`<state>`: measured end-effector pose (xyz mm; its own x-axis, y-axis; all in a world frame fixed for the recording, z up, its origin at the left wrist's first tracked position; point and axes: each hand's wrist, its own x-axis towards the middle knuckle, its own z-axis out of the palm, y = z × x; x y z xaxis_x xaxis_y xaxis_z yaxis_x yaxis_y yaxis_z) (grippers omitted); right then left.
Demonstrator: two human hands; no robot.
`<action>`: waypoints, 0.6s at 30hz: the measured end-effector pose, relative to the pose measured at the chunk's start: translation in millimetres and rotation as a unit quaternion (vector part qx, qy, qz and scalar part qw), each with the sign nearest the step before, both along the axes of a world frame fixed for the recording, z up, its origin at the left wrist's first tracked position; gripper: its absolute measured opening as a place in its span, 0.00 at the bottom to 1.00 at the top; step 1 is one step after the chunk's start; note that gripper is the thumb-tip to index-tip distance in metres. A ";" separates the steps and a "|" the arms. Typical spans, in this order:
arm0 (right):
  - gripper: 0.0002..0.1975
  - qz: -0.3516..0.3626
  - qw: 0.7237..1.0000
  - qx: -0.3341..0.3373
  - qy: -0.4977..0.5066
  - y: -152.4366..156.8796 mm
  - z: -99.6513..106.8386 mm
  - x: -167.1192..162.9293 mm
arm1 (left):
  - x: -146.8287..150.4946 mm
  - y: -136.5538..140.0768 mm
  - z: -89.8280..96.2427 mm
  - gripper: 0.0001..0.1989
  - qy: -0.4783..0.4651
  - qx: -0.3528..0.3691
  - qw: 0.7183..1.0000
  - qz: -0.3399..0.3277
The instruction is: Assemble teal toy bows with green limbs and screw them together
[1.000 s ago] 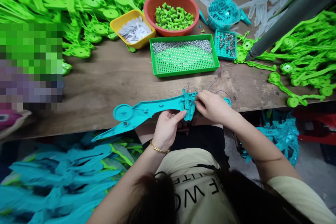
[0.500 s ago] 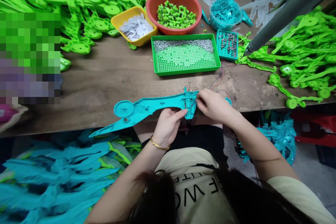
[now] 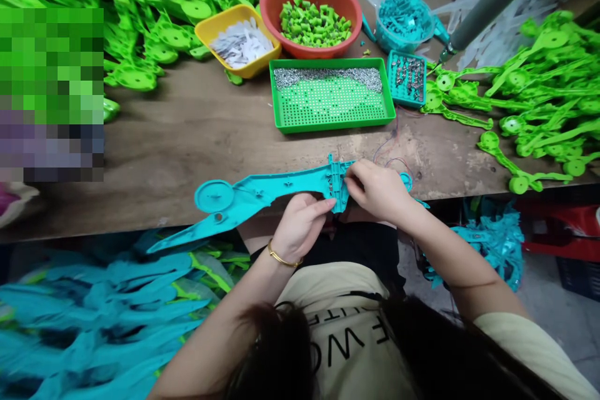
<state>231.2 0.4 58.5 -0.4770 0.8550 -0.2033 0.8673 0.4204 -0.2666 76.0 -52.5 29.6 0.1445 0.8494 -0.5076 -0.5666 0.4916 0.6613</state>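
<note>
A long turquoise plastic shell piece [image 3: 248, 190] lies across the table's front edge, its ribbed inner side facing up and a round disc near its left end. My left hand [image 3: 302, 225] is closed on its lower edge, the thumb pressed near the ribbed crosspiece. On the right of that crosspiece, the fingers of my right hand [image 3: 375, 187] are pinched together against the shell. Whatever lies between those fingertips is hidden. Thin red and blue wires [image 3: 394, 153] run on the table just beyond my right hand.
A green perforated tray [image 3: 335, 128] with small metal bits stands ahead. Around it are a yellow tray [image 3: 201, 31], a red bowl [image 3: 267, 0], a teal box of metal parts [image 3: 407, 78] and a power driver [image 3: 487, 12]. Green parts [image 3: 539, 87] pile up on both sides.
The shell piece has shifted slightly to the left, and my right hand has moved a little left, staying at the crosspiece. The power driver hangs slightly differently.
</note>
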 end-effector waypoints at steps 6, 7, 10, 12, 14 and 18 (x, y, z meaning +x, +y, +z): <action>0.14 -0.008 1.000 0.003 0.010 -3.6 -2.8 1.1 | 2.3 0.5 1.6 0.15 0.022 0.019 1.000 0.003; 0.14 -0.007 1.000 0.006 0.015 -4.6 -3.1 1.3 | 3.2 0.8 0.7 0.14 0.028 0.020 0.999 0.007; 0.15 0.007 1.000 0.012 0.027 -8.2 -2.8 0.6 | 1.9 -0.4 -3.9 0.14 0.055 0.028 0.998 0.024; 0.15 0.021 0.999 0.006 0.026 -9.8 -2.4 -1.0 | -5.7 -3.9 -6.5 0.15 0.103 0.034 0.994 0.005; 0.15 0.027 0.999 -0.004 0.017 -9.8 -2.7 -2.7 | -18.7 -8.3 -6.8 0.15 0.205 0.042 0.976 -0.057; 0.17 0.046 0.999 -0.017 -0.004 -6.6 -7.0 -5.8 | -43.5 -8.8 -2.0 0.09 0.527 0.178 0.826 -0.092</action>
<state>225.4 -6.2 51.5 -0.5523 0.7997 -0.2355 0.8269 0.4899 -0.2761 32.5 -61.4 27.6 -0.0750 0.9848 -0.1564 0.4779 0.1731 0.8612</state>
